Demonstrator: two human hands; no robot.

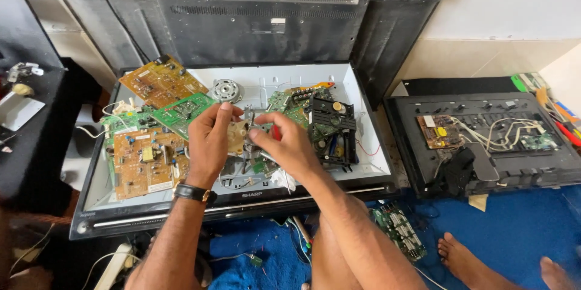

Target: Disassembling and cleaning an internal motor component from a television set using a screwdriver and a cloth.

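Both hands up over the middle of the opened flat-screen TV (91, 196) lying face-down on the floor. Left hand (209, 141) is curled, thumb and fingertips pinching the left edge of a small metal-and-beige mechanism (247, 125). Right hand (289, 145) grips the other side, fingers closed around it; something red shows under the fingers, possibly a tool handle, too hidden to call. Mechanism sits between the two hands, held just above the panel, not resting on it as far as I can see.

Black wristwatch (192, 192) on the left wrist.

On the white panel: tan circuit board (145, 160) at lower left, green circuit board (181, 113) just above it, orange-brown board (162, 79) at the top left corner. Round metal motor (226, 90) near the top centre. Black disc-drive frame (333, 129) just right of the hands, touching another green board behind it.

Right of the TV, well apart: a second black back cover (484, 145) with a small board and white wires on it. Green board (399, 229) on the blue mat (514, 235) beside the person's knee. Bare foot (466, 260) at lower right. Black TV shell (272, 11) leaning on the wall behind.
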